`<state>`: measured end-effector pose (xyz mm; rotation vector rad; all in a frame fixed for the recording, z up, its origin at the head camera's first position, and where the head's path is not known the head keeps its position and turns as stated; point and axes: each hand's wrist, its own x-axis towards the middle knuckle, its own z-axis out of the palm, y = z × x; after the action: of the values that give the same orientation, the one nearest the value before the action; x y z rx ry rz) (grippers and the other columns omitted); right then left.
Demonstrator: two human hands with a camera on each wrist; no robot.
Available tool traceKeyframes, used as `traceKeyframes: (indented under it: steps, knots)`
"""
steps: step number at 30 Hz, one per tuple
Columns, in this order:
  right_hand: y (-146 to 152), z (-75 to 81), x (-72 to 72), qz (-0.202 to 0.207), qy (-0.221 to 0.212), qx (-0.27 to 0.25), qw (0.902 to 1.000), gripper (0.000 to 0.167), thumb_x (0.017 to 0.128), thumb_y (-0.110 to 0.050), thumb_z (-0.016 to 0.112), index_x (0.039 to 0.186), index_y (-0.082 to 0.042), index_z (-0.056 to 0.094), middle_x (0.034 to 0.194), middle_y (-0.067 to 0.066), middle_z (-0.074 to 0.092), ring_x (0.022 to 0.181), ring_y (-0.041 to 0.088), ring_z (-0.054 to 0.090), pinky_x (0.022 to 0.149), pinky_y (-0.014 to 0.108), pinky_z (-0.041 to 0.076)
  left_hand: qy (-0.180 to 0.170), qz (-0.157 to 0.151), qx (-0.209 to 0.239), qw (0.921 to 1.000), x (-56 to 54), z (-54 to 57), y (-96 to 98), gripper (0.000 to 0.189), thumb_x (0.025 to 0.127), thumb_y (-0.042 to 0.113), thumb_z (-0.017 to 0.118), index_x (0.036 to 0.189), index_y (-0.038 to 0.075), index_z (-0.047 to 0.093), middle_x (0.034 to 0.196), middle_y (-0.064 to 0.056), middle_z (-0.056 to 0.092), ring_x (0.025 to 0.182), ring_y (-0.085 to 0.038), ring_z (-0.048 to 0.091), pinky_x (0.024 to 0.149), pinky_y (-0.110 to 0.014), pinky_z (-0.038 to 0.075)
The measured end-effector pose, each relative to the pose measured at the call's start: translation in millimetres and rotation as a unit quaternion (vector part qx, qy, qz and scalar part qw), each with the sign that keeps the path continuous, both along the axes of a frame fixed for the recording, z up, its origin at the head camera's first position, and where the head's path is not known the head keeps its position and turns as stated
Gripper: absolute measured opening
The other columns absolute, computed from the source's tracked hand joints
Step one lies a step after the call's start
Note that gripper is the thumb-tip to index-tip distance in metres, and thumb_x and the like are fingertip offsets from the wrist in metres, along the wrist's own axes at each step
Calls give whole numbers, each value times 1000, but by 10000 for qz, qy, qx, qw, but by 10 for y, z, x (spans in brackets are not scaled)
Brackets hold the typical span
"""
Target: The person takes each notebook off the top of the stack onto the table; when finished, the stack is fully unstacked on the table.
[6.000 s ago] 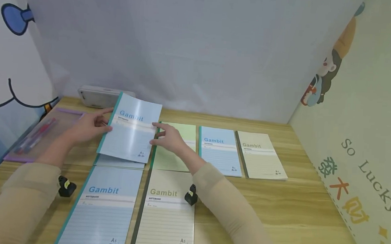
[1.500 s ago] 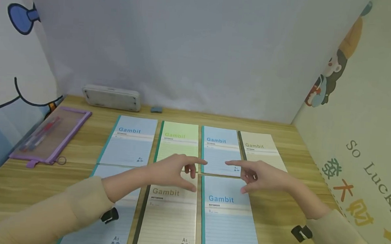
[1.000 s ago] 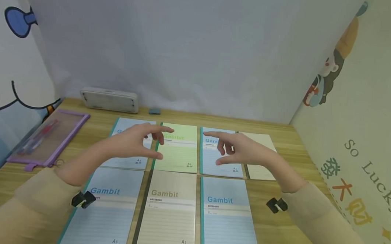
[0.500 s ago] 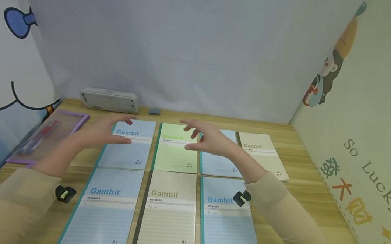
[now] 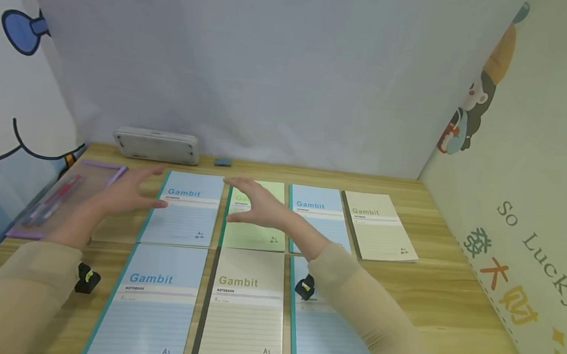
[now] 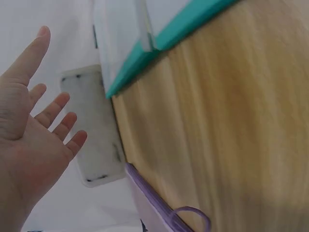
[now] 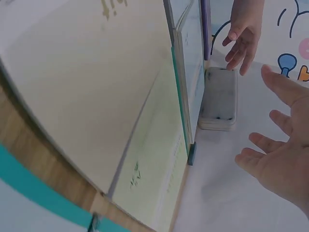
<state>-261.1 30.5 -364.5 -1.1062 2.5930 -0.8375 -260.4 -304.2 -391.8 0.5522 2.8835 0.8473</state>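
Note:
In the head view, my left hand [image 5: 126,191] is at the left edge of the back-row blue notebook [image 5: 180,219], thumb and fingers spread, holding nothing. Over the light green notebook [image 5: 261,234] hovers my right hand [image 5: 260,203], thumb and fingers apart, also holding nothing. The blue notebook lies flat between the two hands. Further right in that row are another blue notebook [image 5: 317,200] and a cream notebook [image 5: 381,235]. The front row has a blue notebook [image 5: 149,309], a cream notebook [image 5: 244,319] and a blue notebook [image 5: 328,334], the last partly hidden by my right sleeve.
A purple-edged mesh pouch [image 5: 90,183] with pens lies at the left, partly behind my left hand. Against the back curtain stand a pale case [image 5: 157,146] and a small blue-grey block [image 5: 223,162]. A printed wall [image 5: 519,173] bounds the right side.
Six seconds ago both hands held a blue notebook over the back left; a blue notebook has since appeared at the front right. Lately both empty hands moved left, to either side of the back-left blue notebook.

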Motion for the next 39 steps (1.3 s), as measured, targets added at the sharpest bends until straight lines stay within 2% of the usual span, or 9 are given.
traceKeyframes:
  steps: [6,13,17,20,24,27,30,34,39]
  knots:
    - [-217,-208,-33,-35,-368,-10,9993,81,85,-35,70,151,-22,25,155,2,25,143,20,21,113,39,27,49,13,-203,9998,-30,-195,-99,109,73,46,78,151,4,15,147,-31,25,132,-51,23,104,-65,20]
    - [-414,-423,-67,-138,-512,333,9980,85,84,-34,72,151,-16,22,155,5,25,142,21,23,113,36,26,-354,239,-428,9982,-36,-345,-149,120,68,59,75,152,8,6,150,-31,17,135,-52,16,106,-66,14]
    - [-464,-502,-115,-279,-742,437,9959,90,83,-34,72,152,-14,18,155,7,23,144,30,14,115,40,21,-418,278,-459,9977,-49,-399,-152,124,67,63,73,152,5,4,149,-33,17,135,-54,15,105,-67,13]
    - [-499,-557,-144,-369,-878,533,9940,92,83,-35,72,152,-13,17,156,8,22,144,36,6,116,45,15,-522,311,-486,9970,-55,-419,-144,124,68,64,72,151,2,4,148,-35,19,134,-55,15,105,-68,13]
    - [-554,-618,-177,-339,-682,840,9936,91,83,-38,72,152,-13,18,155,8,24,145,31,10,117,44,8,-520,256,-632,9963,-58,-431,-144,117,71,63,71,148,-5,15,146,-36,20,133,-55,16,105,-67,15]
    - [-569,-626,-182,-334,-529,987,9932,89,83,-39,71,151,-13,20,154,8,26,144,27,15,117,42,4,-497,210,-715,9960,-59,-426,-138,110,72,62,70,146,-6,24,146,-36,19,132,-55,16,104,-68,15]
    - [-560,-621,-174,-339,-534,1023,9927,86,84,-38,71,151,-13,23,154,8,27,144,27,15,118,41,4,-543,212,-707,9958,-57,-417,-128,107,73,60,71,145,-5,26,147,-35,18,132,-56,14,102,-70,15]
    - [-538,-621,-169,-344,-631,1005,9923,83,84,-39,70,150,-15,25,154,8,27,145,32,10,117,43,11,-593,230,-686,9956,-58,-410,-118,107,73,60,71,145,-5,26,147,-35,17,132,-57,14,102,-70,15]
    - [-516,-627,-166,-376,-775,822,9929,83,84,-38,71,150,-17,26,154,7,26,145,33,6,116,43,16,-697,239,-537,9958,-67,-398,-109,107,73,58,72,145,-6,26,147,-35,18,132,-56,14,102,-69,15]
